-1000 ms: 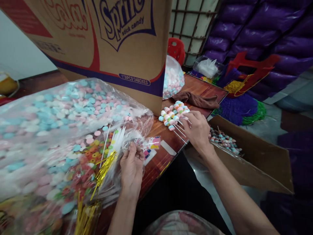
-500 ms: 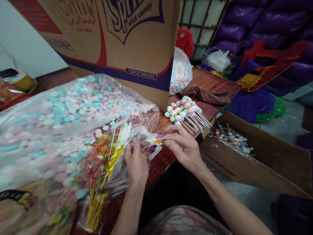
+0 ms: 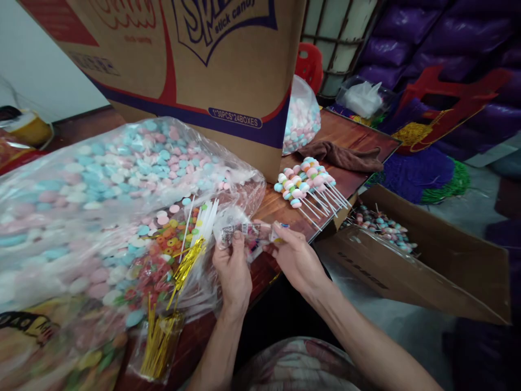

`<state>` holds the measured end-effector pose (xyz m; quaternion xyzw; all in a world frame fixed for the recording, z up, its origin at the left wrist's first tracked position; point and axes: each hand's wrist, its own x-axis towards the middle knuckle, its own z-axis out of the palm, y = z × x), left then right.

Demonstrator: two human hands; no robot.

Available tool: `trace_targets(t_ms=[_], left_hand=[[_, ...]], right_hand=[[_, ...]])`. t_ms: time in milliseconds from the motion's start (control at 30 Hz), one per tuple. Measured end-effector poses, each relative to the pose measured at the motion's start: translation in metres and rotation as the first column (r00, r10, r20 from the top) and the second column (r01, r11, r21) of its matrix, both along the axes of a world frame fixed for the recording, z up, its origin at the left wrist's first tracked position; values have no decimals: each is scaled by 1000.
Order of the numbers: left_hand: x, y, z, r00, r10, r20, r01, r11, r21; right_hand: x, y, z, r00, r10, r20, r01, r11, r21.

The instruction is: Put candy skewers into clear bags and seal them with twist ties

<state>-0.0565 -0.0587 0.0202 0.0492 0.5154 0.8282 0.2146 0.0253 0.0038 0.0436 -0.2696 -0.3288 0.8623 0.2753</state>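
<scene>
A: What is taking up most of the view?

B: A tall cardboard carton [image 3: 183, 70] is standing at the back of the wooden table [image 3: 354, 138], its matte brown face printed in red and blue; the top edge of the frame is cutting its lettering off. In front of it a big clear plastic bag [image 3: 101, 190] is slumping over the tabletop, crinkled and glossy, bulging with flat round pastel candies in pink, blue and white.

A: And to the right?

B: An open cardboard box [image 3: 427, 260] is sitting lower, beside the table edge, with wrapped candy sticks lying inside; its far corner is running out of frame. On the table a soft brown cloth [image 3: 342, 156] is lying crumpled, and near it a fan of finished candy sticks [image 3: 305, 184] is resting, round beads on thin white stems.

A: What are the hands doing?

B: The left hand [image 3: 234, 274] and right hand [image 3: 295, 260] are pinching a small clear wrapper [image 3: 244, 232] between them, fingertips closed on either end, just above the table's near edge. The film is glaring, so what is inside is hard to make out.

A: Anything smaller?

B: Gold twist ties [image 3: 185, 266] are glinting beside the left hand, next to thin white sticks [image 3: 205, 220].
</scene>
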Motion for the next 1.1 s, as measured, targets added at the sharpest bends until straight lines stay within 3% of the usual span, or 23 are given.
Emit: trace_targets(t_ms=[233,333,400,467,533,567,600,667,767,900,1033,1100], left_hand=[[-6,0,7,992,23,125,-29,999,47],[-13,-3,6,969,15,247,-32,997,64],[-17,-5,5,949,-4,315,-22,996,81],[-19,-7,5,931,-27,364,-12,994,105],[-20,-7,6,915,-52,401,4,993,119],[-20,-7,7,906,-61,419,12,993,119],[-20,-7,9,896,-67,440,19,993,113],[-20,-6,11,870,-72,487,33,995,90],[-22,-5,14,837,-72,542,40,997,72],[-25,-6,14,842,-55,537,24,998,65],[-26,-6,10,894,-21,448,-10,998,68],[-26,-7,8,917,-1,400,-34,996,81]], right_hand=[[4,7,3,995,-99,-3,98,985,142],[14,19,5,979,-199,31,175,918,355],[24,36,7,942,-330,65,226,762,607],[33,60,8,857,-510,70,205,462,863],[39,88,10,712,-700,55,41,120,992],[41,103,10,619,-780,85,-112,19,993],[42,116,9,528,-841,121,-265,-27,964],[39,136,7,373,-899,231,-514,7,858],[31,150,3,248,-892,379,-679,119,724],[24,150,0,182,-886,426,-686,196,700],[28,151,-6,131,-867,481,-668,281,689],[34,151,-10,166,-863,477,-642,273,716]])
